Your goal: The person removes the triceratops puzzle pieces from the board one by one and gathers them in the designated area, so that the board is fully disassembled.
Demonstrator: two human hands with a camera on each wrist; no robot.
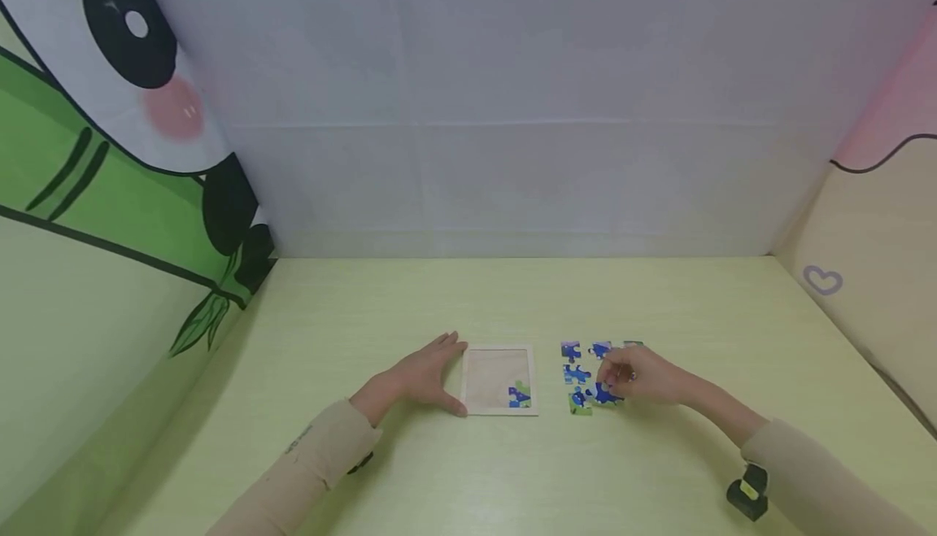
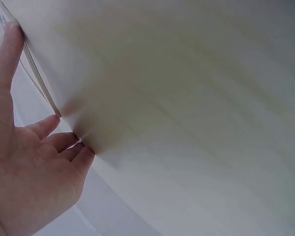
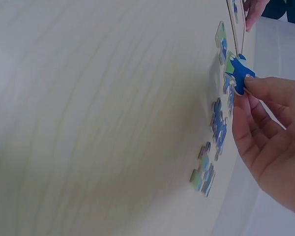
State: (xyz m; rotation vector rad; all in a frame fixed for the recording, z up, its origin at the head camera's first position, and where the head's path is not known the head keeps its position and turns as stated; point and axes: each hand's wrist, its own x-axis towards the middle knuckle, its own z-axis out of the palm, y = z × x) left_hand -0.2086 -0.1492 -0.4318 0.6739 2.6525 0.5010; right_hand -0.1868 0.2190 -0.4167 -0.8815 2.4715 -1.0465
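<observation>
A shallow white-rimmed puzzle tray (image 1: 498,347) lies on the table, with joined blue and green puzzle pieces (image 1: 520,394) in its near right corner. My left hand (image 1: 428,373) is spread along the tray's left side, thumb at the near corner and fingertips by the far one. Between thumb and fingers, my right hand (image 1: 647,373) pinches a blue puzzle piece with a green part (image 3: 241,73), tilted up over the loose pieces. Several of those loose puzzle pieces (image 1: 577,375) lie to the right of the tray, some partly hidden by the right hand.
The pale wood-grain table (image 1: 366,308) runs back to a white cloth wall (image 1: 512,154). Printed panels stand at both sides, the left one with a green cartoon figure (image 1: 146,178). A dark device (image 1: 748,491) is strapped at the right wrist.
</observation>
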